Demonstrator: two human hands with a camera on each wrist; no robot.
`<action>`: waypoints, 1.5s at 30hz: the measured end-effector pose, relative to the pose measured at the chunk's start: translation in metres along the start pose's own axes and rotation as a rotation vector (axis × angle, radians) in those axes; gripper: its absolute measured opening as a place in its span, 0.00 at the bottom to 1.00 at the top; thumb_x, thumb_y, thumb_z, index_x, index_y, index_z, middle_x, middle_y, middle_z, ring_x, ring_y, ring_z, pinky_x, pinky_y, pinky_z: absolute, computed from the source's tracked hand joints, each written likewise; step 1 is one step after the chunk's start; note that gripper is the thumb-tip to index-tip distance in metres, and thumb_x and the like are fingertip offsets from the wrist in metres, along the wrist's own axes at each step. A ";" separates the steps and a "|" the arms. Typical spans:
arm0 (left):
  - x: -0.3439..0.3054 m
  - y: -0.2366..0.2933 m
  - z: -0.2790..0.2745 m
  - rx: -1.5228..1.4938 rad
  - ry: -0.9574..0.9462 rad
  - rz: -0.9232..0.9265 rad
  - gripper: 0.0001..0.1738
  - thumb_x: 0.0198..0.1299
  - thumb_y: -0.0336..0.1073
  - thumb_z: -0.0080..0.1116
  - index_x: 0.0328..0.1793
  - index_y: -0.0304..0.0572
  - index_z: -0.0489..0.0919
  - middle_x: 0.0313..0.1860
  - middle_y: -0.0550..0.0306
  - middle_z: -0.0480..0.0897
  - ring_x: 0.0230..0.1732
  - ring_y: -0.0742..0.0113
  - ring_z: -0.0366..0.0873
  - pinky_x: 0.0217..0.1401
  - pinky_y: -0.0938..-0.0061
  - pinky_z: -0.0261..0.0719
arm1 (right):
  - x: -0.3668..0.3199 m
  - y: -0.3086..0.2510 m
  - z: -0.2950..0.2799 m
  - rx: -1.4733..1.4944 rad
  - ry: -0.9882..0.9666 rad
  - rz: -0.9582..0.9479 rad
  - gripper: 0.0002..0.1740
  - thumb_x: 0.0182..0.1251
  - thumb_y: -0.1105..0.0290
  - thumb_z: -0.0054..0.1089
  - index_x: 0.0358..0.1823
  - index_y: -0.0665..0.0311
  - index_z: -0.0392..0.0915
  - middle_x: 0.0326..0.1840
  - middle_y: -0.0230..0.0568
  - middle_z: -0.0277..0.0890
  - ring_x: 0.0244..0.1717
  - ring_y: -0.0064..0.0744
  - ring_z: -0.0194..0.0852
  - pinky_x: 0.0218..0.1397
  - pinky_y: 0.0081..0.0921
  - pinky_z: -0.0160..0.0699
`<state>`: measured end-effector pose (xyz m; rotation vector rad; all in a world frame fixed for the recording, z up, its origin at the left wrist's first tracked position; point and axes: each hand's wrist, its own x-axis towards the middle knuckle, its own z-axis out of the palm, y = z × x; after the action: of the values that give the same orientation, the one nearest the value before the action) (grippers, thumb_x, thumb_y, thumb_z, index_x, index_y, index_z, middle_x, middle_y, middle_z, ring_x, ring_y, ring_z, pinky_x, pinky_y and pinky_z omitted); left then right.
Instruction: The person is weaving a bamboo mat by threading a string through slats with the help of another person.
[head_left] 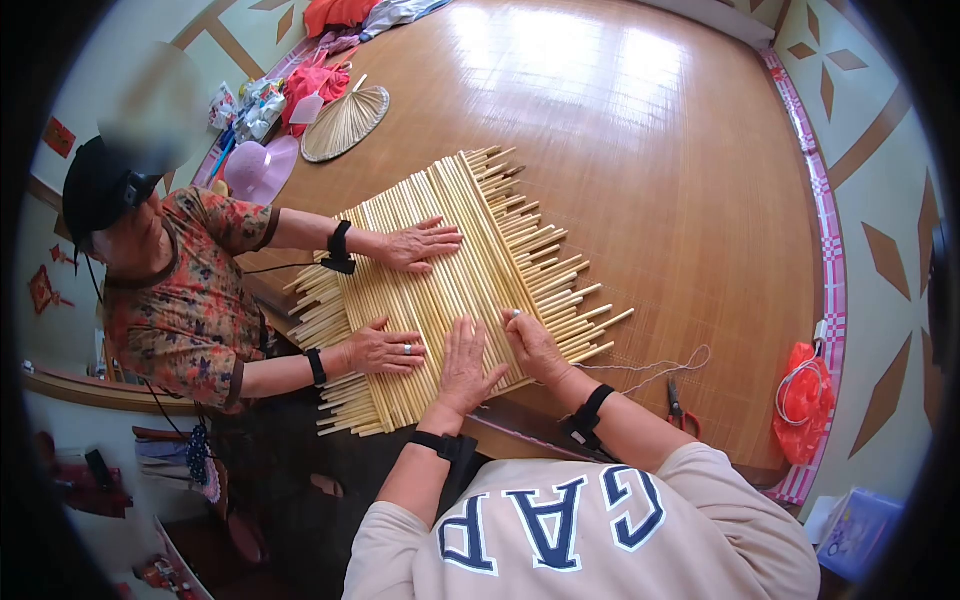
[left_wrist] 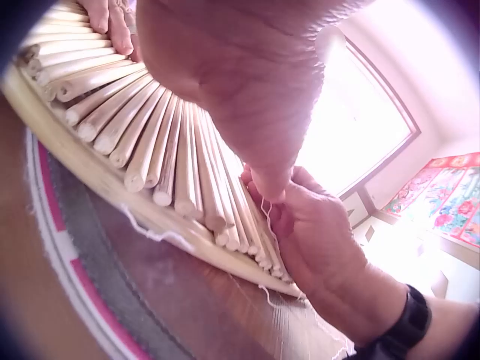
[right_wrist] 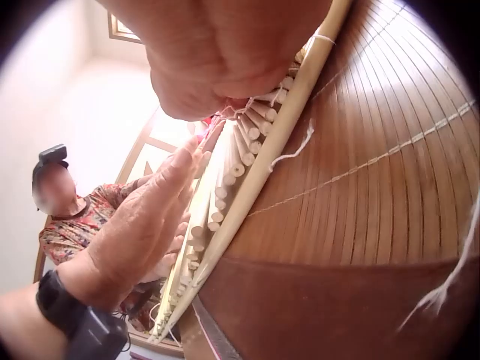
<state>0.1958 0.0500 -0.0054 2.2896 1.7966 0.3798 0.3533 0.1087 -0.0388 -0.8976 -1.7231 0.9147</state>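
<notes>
A layer of pale sticks (head_left: 455, 255) lies side by side on the wooden surface, their ends uneven. My left hand (head_left: 463, 370) rests flat on them, fingers straight and thumb spread; in the right wrist view the left hand (right_wrist: 139, 229) is beside the stick ends. Just to its right, my right hand (head_left: 535, 348) has curled fingers at the near edge. In the left wrist view the right hand (left_wrist: 322, 251) pinches thin white string (left_wrist: 266, 210) by the stick ends. A longer pale rod (right_wrist: 281, 139) runs along these ends. The palms hide part of the edge.
Another person's two hands (head_left: 418, 247) (head_left: 385, 350) lie on the sticks from the left. Scissors (head_left: 682, 410) and loose string (head_left: 655, 372) are right of my right forearm. A red bag (head_left: 803, 400) is at the right edge; a fan (head_left: 345, 125) and pink hat (head_left: 262, 170) lie beyond.
</notes>
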 end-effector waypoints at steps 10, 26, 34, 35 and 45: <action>-0.002 0.012 0.024 0.240 -0.020 -0.118 0.46 0.55 0.61 0.48 0.71 0.37 0.51 0.72 0.41 0.47 0.75 0.49 0.37 0.73 0.56 0.34 | 0.000 -0.003 -0.003 0.086 0.002 0.139 0.02 0.63 0.79 0.49 0.35 0.66 0.66 0.46 0.49 0.74 0.48 0.39 0.74 0.49 0.27 0.71; 0.003 0.004 0.021 0.163 0.092 -0.080 0.45 0.51 0.58 0.54 0.69 0.37 0.55 0.71 0.41 0.50 0.73 0.47 0.43 0.71 0.53 0.44 | 0.016 -0.010 0.019 0.721 -0.165 0.438 0.02 0.68 0.75 0.45 0.37 0.65 0.66 0.50 0.45 0.71 0.50 0.28 0.70 0.54 0.25 0.71; 0.007 -0.002 0.014 -0.056 0.193 -0.067 0.55 0.37 0.53 0.69 0.66 0.42 0.49 0.69 0.31 0.46 0.71 0.41 0.44 0.70 0.51 0.48 | 0.034 -0.013 0.011 0.871 -0.143 0.641 0.05 0.70 0.72 0.42 0.38 0.66 0.64 0.51 0.47 0.70 0.52 0.28 0.70 0.57 0.22 0.71; 0.008 0.001 0.013 -0.069 0.184 -0.075 0.55 0.37 0.53 0.69 0.66 0.42 0.49 0.69 0.31 0.46 0.71 0.41 0.44 0.70 0.51 0.48 | 0.032 -0.017 0.011 0.864 -0.143 0.659 0.05 0.70 0.72 0.42 0.38 0.66 0.64 0.51 0.47 0.70 0.52 0.28 0.70 0.57 0.22 0.71; 0.011 0.001 0.005 -0.109 0.223 -0.130 0.63 0.33 0.53 0.71 0.71 0.46 0.43 0.70 0.34 0.43 0.72 0.40 0.43 0.70 0.50 0.47 | 0.021 -0.024 0.023 0.974 -0.206 0.827 0.05 0.69 0.70 0.44 0.39 0.65 0.66 0.46 0.39 0.70 0.47 0.23 0.71 0.53 0.19 0.72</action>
<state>0.2013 0.0599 -0.0092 2.1144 1.9622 0.7160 0.3220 0.1120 -0.0150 -0.8157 -0.7753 2.1857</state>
